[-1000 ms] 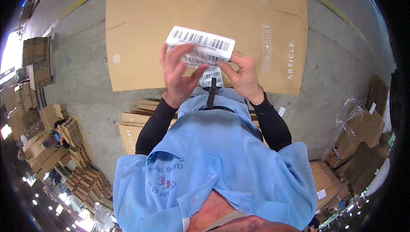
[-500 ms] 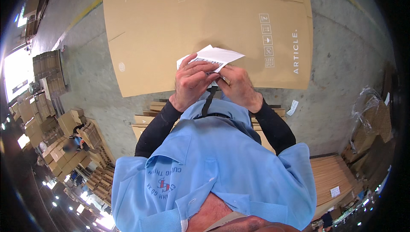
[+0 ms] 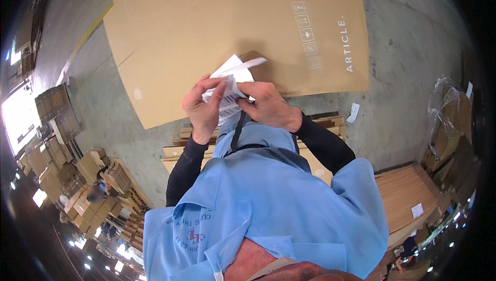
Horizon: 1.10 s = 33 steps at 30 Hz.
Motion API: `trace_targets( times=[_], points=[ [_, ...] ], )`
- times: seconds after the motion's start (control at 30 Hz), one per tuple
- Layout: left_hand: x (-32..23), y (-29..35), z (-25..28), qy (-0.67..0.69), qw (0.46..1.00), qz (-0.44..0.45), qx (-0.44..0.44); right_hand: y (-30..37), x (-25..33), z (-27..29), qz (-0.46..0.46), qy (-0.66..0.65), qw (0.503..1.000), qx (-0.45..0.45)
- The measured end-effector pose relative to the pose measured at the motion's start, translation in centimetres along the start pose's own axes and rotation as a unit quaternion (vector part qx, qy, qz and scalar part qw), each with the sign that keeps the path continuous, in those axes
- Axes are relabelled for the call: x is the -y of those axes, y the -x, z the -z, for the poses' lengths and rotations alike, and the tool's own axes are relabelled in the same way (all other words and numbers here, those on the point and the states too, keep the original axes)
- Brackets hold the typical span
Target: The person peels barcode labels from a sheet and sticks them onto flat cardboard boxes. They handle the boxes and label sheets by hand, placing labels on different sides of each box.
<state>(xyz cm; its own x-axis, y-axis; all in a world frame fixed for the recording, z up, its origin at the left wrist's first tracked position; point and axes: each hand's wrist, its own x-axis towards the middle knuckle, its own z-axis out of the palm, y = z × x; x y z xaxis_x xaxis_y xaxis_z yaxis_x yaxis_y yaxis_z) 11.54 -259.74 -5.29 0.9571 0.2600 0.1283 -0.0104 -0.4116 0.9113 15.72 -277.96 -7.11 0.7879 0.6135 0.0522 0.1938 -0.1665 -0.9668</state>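
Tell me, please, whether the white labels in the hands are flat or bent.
Bent: the left hand and right hand pinch the white labels, with one strip angling away toward the right.

The label sheet [image 3: 223, 95], flatter before, is now bent, a narrow strip [image 3: 251, 64] sticking out right. The left hand [image 3: 204, 109] now pinches it.

Labels [image 3: 229, 104] sit between the hands [image 3: 203, 111] [image 3: 273, 106], seemingly above the cardboard [image 3: 206, 33].

Left hand [image 3: 203, 111], right hand [image 3: 273, 107], both pinching barcoded labels [image 3: 230, 95] (white, curling) — brown cardboard sheet [image 3: 206, 33] beyond, grey floor [image 3: 400, 79].
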Motion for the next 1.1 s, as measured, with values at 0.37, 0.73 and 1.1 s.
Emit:
trace_targets(
  times=[0.37, 0.73, 1.1],
  points=[
    [5.7, -7.1, 6.7, 0.321, 0.88, 0.093, -0.337, 1.9, -9.5, -0.3, -0.138, -0.16, 0.974, -0.083],
    [8.5, -8.7, 9.4, -0.228, 0.925, -0.219, -0.209, -1.6, -13.9, -0.2, -0.368, -0.217, 0.878, -0.215],
    [17.1, -0.5, 4.7, -0.124, 0.943, -0.309, -0.001, -6.1, -4.6, -9.8, -0.486, -0.371, 0.791, -0.022]
  ],
)
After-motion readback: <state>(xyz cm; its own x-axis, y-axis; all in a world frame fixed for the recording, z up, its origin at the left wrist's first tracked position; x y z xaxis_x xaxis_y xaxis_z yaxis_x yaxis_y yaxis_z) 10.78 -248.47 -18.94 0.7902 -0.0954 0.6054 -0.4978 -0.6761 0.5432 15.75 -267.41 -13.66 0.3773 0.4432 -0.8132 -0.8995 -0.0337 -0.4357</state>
